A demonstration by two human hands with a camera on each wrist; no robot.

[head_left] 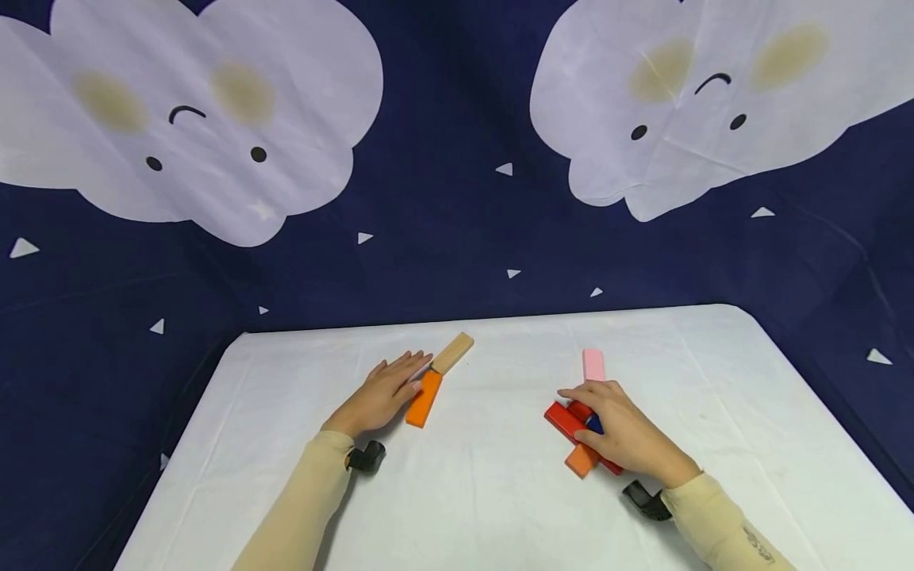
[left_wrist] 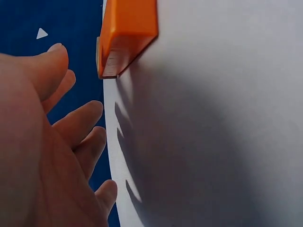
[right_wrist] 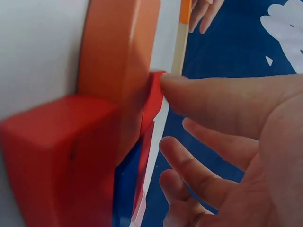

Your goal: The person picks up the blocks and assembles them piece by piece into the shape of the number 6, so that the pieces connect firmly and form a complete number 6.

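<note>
In the head view my left hand [head_left: 380, 398] lies flat-fingered beside an orange block [head_left: 424, 402], whose upper end meets a plain wood block [head_left: 453, 354]. The left wrist view shows that hand [left_wrist: 61, 127] with fingers spread and holding nothing, below the orange block [left_wrist: 130, 21]. My right hand [head_left: 628, 432] hovers over a cluster: a long red block [head_left: 564, 421], a darker orange block [head_left: 581, 461], a blue piece [head_left: 595, 425] and another red piece. In the right wrist view the thumb of that hand [right_wrist: 232, 137] is at a red block's end [right_wrist: 154, 97]; contact is unclear.
A pink block [head_left: 593, 364] extends beyond my right hand. The white-covered table [head_left: 493, 492] has its far edge against a dark blue cloth [head_left: 457, 198] with cloud prints. Dark cameras sit at both wrists.
</note>
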